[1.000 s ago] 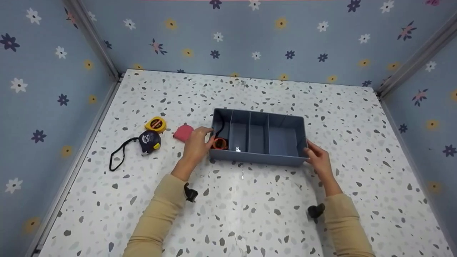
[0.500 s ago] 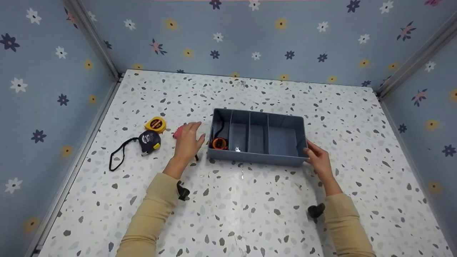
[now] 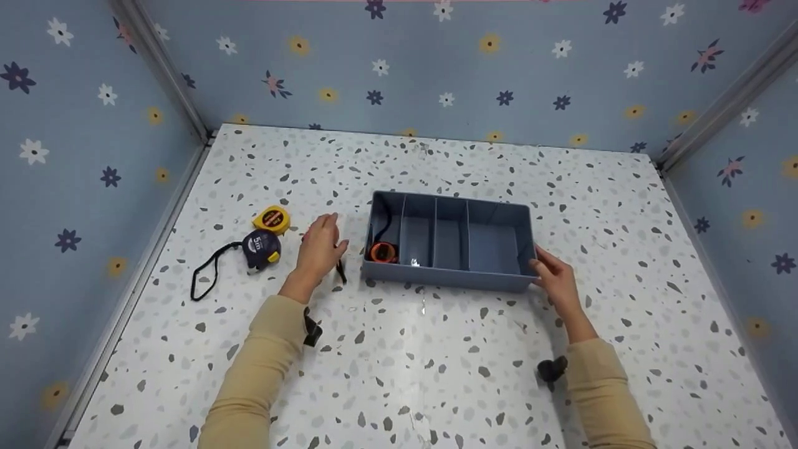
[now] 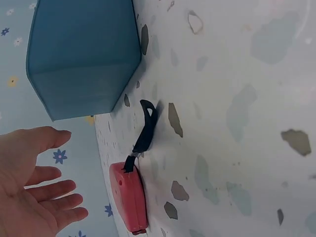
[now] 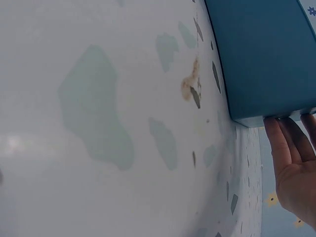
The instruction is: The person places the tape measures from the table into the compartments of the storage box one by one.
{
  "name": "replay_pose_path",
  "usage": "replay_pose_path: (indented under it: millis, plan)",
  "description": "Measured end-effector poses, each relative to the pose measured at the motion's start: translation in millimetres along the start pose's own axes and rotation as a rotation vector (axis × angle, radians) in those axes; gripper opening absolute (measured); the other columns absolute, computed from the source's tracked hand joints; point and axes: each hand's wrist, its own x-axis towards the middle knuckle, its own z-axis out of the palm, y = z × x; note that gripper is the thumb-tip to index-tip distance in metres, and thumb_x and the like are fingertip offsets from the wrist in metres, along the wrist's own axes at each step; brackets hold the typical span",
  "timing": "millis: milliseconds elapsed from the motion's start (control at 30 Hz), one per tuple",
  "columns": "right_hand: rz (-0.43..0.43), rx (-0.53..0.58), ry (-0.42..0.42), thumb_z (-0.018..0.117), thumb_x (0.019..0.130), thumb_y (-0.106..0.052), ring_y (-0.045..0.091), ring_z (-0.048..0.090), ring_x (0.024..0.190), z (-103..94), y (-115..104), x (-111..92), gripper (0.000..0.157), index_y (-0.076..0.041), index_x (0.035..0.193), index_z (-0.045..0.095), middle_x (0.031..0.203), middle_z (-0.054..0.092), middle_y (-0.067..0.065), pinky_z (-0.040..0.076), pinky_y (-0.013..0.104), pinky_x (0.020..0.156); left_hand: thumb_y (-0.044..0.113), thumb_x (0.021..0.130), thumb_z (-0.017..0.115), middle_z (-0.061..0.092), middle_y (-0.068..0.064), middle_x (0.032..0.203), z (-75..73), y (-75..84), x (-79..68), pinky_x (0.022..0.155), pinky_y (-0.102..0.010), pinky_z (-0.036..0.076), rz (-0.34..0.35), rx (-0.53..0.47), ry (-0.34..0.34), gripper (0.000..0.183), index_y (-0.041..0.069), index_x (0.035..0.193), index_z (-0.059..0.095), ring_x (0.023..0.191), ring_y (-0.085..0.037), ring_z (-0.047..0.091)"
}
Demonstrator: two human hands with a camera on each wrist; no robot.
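Observation:
My left hand (image 3: 317, 251) hovers over a pink tape measure (image 4: 129, 197) on the table. Its fingers are spread, relaxed and apart from the tape measure. The hand hides most of the case in the head view; the black strap (image 3: 341, 272) shows beside it. To the right stands a blue-grey divided box (image 3: 449, 277). An orange-and-black tape measure (image 3: 383, 252) lies in its leftmost compartment, strap toward the back. My right hand (image 3: 557, 277) holds the box's right end near the front corner, thumb over the rim and fingers against the outer wall.
Left of my left hand lie a yellow tape measure (image 3: 273, 219) and a dark 5 m tape measure (image 3: 260, 248) with a looped black strap (image 3: 209, 271). Flower-patterned panels (image 3: 411, 68) border the speckled table (image 3: 449, 362) at the back and both sides.
My left hand has moved from the box's left end leftward over the pink tape measure. My right hand and the box have stayed in place.

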Motion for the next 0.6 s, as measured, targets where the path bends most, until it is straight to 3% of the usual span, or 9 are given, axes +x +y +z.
replay_pose_path:
  millis: [167, 333, 600]
  plan:
    - [-0.017, 0.008, 0.002, 0.056, 0.086, -0.034, 0.023, 0.047, 0.112, -1.8, 9.8, 5.1, 0.052, -0.014, 0.133, 0.043, 0.133, 0.042, 0.014, 0.049, 0.025, 0.074, 0.015, 0.082, 0.062, 0.035, -0.026, 0.13, 1.2, -6.6, 4.3, 0.096, -0.045, 0.032, -0.062, 0.001, -0.058, 0.06, -0.008, 0.131, 0.036, 0.12, -0.036, 0.033]
    - [-0.02, 0.015, 0.042, 0.057, 0.085, -0.038, 0.018, 0.05, 0.107, -3.8, 37.6, 20.0, 0.048, -0.024, 0.129, 0.048, 0.13, 0.046, 0.009, 0.05, 0.024, 0.071, 0.017, 0.083, 0.061, 0.031, -0.027, 0.132, 2.6, -12.9, 7.1, 0.095, -0.046, 0.032, -0.112, 0.019, -0.106, 0.062, -0.007, 0.133, 0.033, 0.121, -0.036, 0.031]
    - [-0.014, -0.006, 0.032, 0.057, 0.082, -0.045, 0.022, 0.049, 0.109, -3.2, 30.9, 16.7, 0.055, -0.021, 0.131, 0.047, 0.131, 0.044, 0.011, 0.049, 0.027, 0.075, 0.019, 0.082, 0.063, 0.031, -0.027, 0.132, 4.5, -19.2, 12.3, 0.094, -0.047, 0.034, -0.145, 0.058, -0.14, 0.064, -0.007, 0.132, 0.033, 0.121, -0.037, 0.032]
